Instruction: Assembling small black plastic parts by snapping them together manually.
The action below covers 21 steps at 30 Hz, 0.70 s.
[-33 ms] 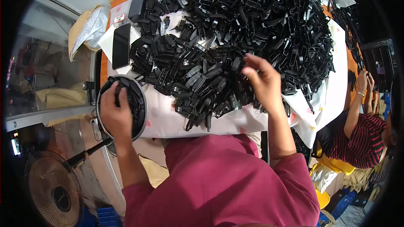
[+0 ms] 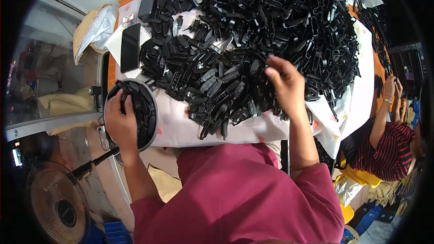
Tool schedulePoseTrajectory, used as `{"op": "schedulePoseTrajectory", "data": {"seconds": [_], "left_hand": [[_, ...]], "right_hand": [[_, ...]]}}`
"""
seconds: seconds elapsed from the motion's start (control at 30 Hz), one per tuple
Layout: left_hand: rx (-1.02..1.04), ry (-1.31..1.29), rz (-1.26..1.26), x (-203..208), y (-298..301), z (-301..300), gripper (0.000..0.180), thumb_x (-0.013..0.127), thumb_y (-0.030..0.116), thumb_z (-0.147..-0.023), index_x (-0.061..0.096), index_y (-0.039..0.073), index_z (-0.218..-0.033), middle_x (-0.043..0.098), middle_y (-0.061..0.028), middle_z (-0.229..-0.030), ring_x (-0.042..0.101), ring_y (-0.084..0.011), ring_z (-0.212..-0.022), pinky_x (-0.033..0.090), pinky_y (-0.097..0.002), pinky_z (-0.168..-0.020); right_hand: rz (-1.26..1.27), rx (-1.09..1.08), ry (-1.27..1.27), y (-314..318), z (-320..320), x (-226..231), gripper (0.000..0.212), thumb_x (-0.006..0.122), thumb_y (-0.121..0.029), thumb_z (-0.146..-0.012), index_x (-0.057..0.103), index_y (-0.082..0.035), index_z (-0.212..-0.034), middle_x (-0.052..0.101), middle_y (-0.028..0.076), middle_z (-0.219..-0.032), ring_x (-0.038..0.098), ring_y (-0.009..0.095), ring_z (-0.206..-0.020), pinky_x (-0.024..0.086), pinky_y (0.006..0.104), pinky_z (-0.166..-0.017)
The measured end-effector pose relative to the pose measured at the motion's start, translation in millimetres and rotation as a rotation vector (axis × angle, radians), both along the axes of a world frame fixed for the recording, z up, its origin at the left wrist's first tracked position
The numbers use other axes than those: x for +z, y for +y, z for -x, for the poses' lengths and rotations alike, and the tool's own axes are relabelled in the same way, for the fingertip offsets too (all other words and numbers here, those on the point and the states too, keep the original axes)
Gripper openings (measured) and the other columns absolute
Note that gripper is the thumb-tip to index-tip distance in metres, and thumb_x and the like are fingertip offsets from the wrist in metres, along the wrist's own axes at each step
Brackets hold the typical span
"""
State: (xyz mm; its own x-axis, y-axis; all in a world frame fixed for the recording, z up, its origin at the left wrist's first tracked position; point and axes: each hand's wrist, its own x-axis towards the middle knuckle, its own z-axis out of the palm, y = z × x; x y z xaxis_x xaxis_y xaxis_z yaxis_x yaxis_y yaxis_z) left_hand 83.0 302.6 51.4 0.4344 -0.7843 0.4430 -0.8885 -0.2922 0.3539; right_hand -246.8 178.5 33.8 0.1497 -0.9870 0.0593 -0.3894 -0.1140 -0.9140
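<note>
A large heap of small black plastic clip-like parts point(image 2: 217, 81) covers much of the table. My right hand point(image 2: 289, 88) hovers at its near right side, thumb and forefinger apart, with nothing visible between them. At the left, a round grey-rimmed container point(image 2: 157, 119) holds more black parts point(image 2: 143, 110). My left hand point(image 2: 121, 122) reaches over its near left rim, thumb and forefinger spread above the contents. Dark parts show in the gap between those fingers, but I cannot tell whether any is touched. The other fingers of this hand are mostly hidden.
A black phone point(image 2: 130, 49) lies on white paper beyond the container, near a dark grey box point(image 2: 147, 5). A pale patterned cloth point(image 2: 174, 131) covers the table's near edge. A fan point(image 2: 61, 205) stands at lower left. Another person point(image 2: 384, 149) works at the right.
My right hand has shifted slightly right and toward me over the heap. My left hand has moved slightly left over the container.
</note>
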Motion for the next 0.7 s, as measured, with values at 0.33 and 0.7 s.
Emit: {"op": "schedulePoseTrajectory", "data": {"seconds": [0.33,0.7], "left_hand": [[-0.329,-0.105,0.021,-8.6,-62.6,37.7,0.024,0.063,0.019,-0.075,0.065,0.011,-0.097,0.056,-0.0097,-0.107,0.051,-0.0281,-0.101,0.042,-0.0371,-0.085],[-0.706,-0.341,-0.549,-35.3,-179.7,93.7,0.020,0.054,0.008,-0.072,0.067,0.015,-0.087,0.060,-0.0021,-0.092,0.055,-0.0224,-0.094,0.044,-0.0392,-0.079]], "right_hand": [[0.650,0.317,0.857,-77.5,-69.8,-27.3,0.027,0.057,-0.009,-0.068,0.067,-0.017,-0.092,0.054,0.004,-0.095,0.050,0.024,-0.090,0.048,0.0299,-0.072],[0.446,0.119,0.386,-64.7,-49.0,-8.4,0.018,0.057,-0.011,-0.081,0.051,-0.003,-0.096,0.061,0.015,-0.083,0.060,0.035,-0.077,0.047,0.0389,-0.068]]}}
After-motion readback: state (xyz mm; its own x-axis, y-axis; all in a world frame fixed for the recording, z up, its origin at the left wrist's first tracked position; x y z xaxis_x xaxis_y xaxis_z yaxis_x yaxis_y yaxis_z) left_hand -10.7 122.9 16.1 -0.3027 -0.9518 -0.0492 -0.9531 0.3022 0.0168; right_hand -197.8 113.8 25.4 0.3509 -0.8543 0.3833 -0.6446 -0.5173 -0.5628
